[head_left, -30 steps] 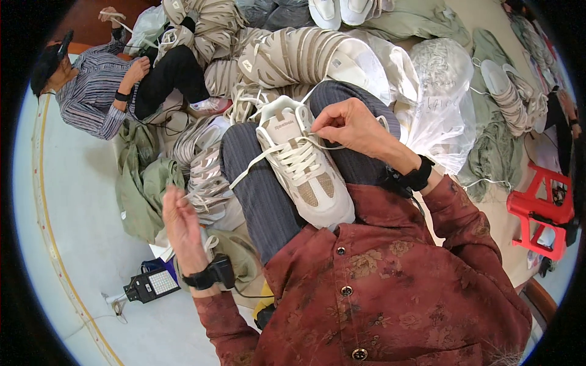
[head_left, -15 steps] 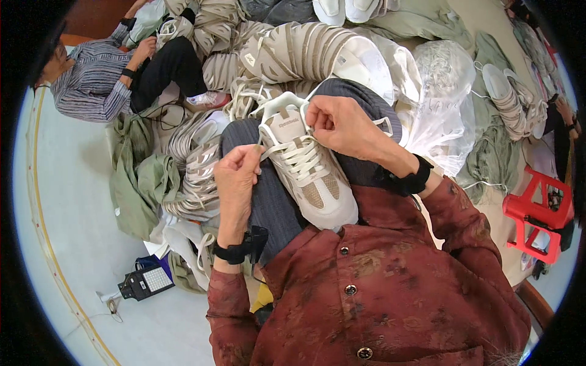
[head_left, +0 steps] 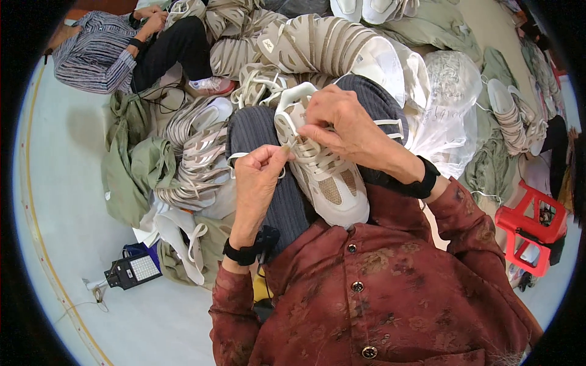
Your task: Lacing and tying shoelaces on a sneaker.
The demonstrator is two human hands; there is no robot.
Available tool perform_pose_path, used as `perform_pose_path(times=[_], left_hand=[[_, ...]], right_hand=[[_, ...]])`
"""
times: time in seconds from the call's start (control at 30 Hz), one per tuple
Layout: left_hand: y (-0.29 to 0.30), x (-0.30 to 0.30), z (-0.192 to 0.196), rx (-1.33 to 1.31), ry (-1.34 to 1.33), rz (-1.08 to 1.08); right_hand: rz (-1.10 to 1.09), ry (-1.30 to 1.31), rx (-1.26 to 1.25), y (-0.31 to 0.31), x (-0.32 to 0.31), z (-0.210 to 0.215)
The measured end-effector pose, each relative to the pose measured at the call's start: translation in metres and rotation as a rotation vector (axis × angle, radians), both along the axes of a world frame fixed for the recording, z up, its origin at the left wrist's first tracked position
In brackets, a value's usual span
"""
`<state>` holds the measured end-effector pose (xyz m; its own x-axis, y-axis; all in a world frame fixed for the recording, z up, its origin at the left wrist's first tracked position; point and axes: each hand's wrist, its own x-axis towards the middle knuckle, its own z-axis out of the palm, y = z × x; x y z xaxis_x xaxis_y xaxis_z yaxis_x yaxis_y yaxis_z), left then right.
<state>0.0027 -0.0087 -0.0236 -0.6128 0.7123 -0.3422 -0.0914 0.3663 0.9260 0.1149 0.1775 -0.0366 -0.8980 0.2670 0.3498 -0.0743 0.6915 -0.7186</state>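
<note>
A beige and white sneaker [head_left: 332,194] lies between my knees, toe toward me, its white laces [head_left: 317,160] crossed over the front. My left hand [head_left: 259,177] is closed in a pinch on a shoelace beside the sneaker's left eyelet edge; a loop of it hangs by the fingers. My right hand [head_left: 348,125] reaches across the tongue, thumb and fingertips bent together at the left upper eyelets. What those fingertips pinch is hidden. A loose white lace end rests over my right knee [head_left: 375,104].
Stacked beige shoe uppers [head_left: 311,49] curve behind my knees, with more uppers [head_left: 198,152] at my left. A clear plastic bag [head_left: 448,110] lies at the right, near a red stool [head_left: 531,222]. Far left, a person in a striped shirt [head_left: 94,52] sits handling a shoe.
My right hand has crossed from the sneaker's right eyelet edge to its left one. My left hand has shifted right and slightly lower, keeping its pinch. The whole view has shifted slightly.
</note>
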Motion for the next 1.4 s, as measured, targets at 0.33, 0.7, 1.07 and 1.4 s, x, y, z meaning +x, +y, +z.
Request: perform_pose_path(times=[0.33,0.7,1.07,1.4], left_hand=[[0.002,-0.001,0.000,-0.072,0.028,0.015],[0.008,0.009,0.007,-0.149,0.443,0.017],[0.011,-0.003,-0.001,-0.065,0.299,-0.044],[0.018,0.018,0.014,0.112,0.620,-0.139]], right_hand=[[0.044,-0.003,-0.131,0.006,-0.014,0.003],[0.126,0.004,-0.142,0.004,-0.023,0.000],[0.238,-0.132,-0.248,0.007,-0.027,-0.001],[-0.066,0.083,-0.112,0.056,-0.007,0.012]])
